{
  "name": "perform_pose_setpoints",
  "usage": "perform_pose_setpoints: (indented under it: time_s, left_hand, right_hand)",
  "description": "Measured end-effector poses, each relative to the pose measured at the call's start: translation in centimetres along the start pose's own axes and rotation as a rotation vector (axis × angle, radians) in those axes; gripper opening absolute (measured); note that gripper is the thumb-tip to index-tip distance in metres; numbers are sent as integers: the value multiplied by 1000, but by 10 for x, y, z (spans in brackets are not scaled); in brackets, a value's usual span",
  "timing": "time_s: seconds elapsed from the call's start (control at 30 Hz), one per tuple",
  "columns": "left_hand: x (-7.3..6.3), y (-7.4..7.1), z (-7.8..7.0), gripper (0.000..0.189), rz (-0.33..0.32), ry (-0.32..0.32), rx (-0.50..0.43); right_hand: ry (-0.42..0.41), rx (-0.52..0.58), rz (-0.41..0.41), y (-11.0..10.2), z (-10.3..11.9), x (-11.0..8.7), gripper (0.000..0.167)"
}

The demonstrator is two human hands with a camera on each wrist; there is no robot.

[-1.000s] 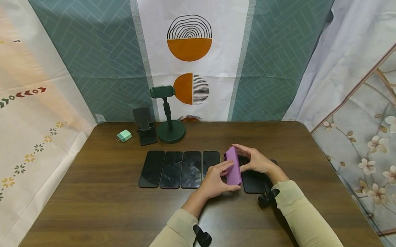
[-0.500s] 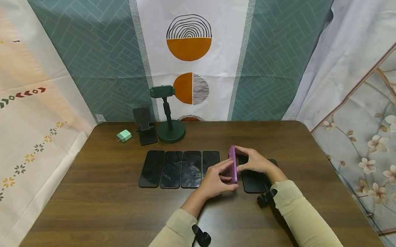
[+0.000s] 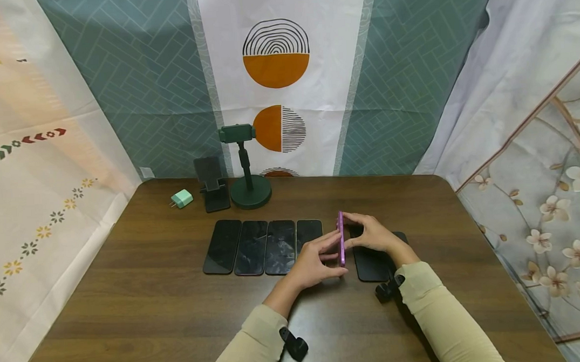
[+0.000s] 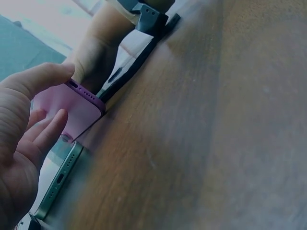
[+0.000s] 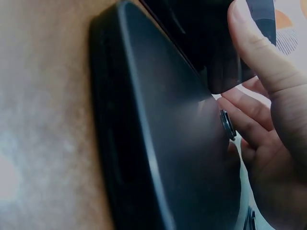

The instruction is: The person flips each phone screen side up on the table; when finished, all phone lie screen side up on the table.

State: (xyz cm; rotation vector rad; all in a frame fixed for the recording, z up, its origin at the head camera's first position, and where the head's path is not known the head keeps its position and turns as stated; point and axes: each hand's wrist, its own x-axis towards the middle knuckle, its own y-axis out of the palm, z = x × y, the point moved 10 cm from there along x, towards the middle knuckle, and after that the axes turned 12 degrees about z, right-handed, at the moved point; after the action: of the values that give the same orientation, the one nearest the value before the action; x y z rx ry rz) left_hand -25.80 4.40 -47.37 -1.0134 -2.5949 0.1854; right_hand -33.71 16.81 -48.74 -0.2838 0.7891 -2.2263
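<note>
A purple smartphone stands nearly edge-on between both hands in the head view. My left hand grips its near end, the thumb on the edge with the charging port, as the left wrist view shows; fingers touch the pink back. My right hand holds the far end, with its thumb against the dark screen in the right wrist view. Beneath the right hand lies a black, rounded flat block. To the left, several dark phones lie screen up in a row, the rightmost partly hidden by my left hand.
At the back left of the wooden table are a mint plug charger, a black folding phone stand and a dark green stand with a round base. Patterned cloths hang behind and at the sides.
The purple phone has turned from showing its broad purple back to nearly edge-on, shifting slightly left. Both hands stay on it; the phones in the row have not moved.
</note>
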Motion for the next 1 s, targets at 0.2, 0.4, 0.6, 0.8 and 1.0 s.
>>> perform_pose_setpoints:
  time_s: [0.2,0.4,0.6,0.8,1.0]
  left_hand:
    - [-3,-4,4,84,-16,-17,-8]
    - [-7,-9,8,85,-38,-60,-13]
    - [-12,-13,12,85,-60,-119,-1]
    - [-14,-19,11,88,-70,-198,277]
    - [-17,-17,15,90,-36,-275,457]
  right_hand:
    - [5,-65,-19,-1,3,2,88]
    - [22,-92,-40,1,2,3,84]
    - [56,-102,-82,1,2,3,84]
    - [93,-114,-100,0,1,-1,87]
    - [112,-132,-98,1,-1,-3,88]
